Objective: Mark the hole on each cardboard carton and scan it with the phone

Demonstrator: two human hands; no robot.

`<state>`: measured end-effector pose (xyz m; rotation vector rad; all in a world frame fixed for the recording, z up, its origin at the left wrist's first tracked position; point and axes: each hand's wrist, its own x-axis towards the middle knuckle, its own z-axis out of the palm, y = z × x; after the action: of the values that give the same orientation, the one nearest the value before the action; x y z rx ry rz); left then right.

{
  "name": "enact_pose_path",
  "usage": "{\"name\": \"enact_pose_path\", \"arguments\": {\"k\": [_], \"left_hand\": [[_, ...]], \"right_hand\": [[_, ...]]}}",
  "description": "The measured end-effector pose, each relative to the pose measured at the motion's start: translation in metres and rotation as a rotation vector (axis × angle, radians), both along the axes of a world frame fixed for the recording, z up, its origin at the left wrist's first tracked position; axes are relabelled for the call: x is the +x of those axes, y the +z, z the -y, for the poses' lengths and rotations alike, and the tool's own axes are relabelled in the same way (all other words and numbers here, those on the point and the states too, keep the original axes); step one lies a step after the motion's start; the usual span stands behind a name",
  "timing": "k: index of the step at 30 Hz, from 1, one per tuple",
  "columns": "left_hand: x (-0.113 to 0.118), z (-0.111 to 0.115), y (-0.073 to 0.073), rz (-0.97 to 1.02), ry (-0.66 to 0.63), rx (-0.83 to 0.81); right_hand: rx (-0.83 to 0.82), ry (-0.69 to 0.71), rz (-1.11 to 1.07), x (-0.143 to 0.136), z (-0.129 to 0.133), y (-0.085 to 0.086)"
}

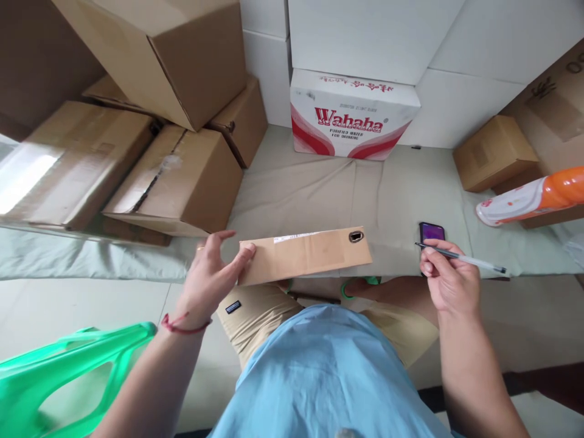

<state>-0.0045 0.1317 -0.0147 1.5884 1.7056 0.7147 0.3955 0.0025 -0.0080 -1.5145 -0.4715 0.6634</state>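
A flat brown cardboard box (305, 257) lies at the front edge of the cloth-covered table, with a white label along its far edge and a dark-rimmed hole near its right end. My left hand (213, 277) is at the box's left end, thumb on its corner, fingers spread apart; whether the fingers grip it is unclear. A red string bracelet is on that wrist. Between the thumb and fingers of my right hand (449, 274) is a pen (474, 261), its dark tip pointing left. A phone (432, 232) with a lit purple screen lies just beyond the right hand.
Several brown cartons (182, 176) are piled at the left. At the back stands a white and red Wahaha box (351, 115). A small carton (495, 152) and an orange-and-white bottle (529, 198) are on the right. A green plastic stool (68, 377) is at the lower left.
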Motion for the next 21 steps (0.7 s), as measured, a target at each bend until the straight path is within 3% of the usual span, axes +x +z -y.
{"name": "enact_pose_path", "arguments": {"k": [2,3,5,8,11,14,21], "left_hand": [[0.013,0.016,0.008,-0.167,0.042,0.335],[0.023,0.025,0.013,-0.169,0.0,0.48],[0.047,0.041,0.022,-0.083,-0.203,0.713],[0.087,0.05,0.027,0.037,-0.533,0.879],[0.116,0.038,0.018,0.01,-0.738,0.872],[0.13,0.024,0.006,-0.107,-0.857,0.811],[0.13,0.02,0.004,-0.083,-0.884,0.694]], "right_hand": [[-0.017,0.036,-0.014,-0.009,-0.006,0.002],[-0.019,0.054,-0.018,-0.013,-0.008,0.004],[-0.009,0.092,-0.026,-0.024,-0.015,0.006],[0.01,0.16,-0.012,-0.041,-0.026,0.007],[0.01,0.229,0.068,-0.056,-0.038,0.004],[0.032,0.248,0.201,-0.068,-0.048,-0.002],[0.022,0.197,0.531,-0.09,-0.059,-0.02]]}}
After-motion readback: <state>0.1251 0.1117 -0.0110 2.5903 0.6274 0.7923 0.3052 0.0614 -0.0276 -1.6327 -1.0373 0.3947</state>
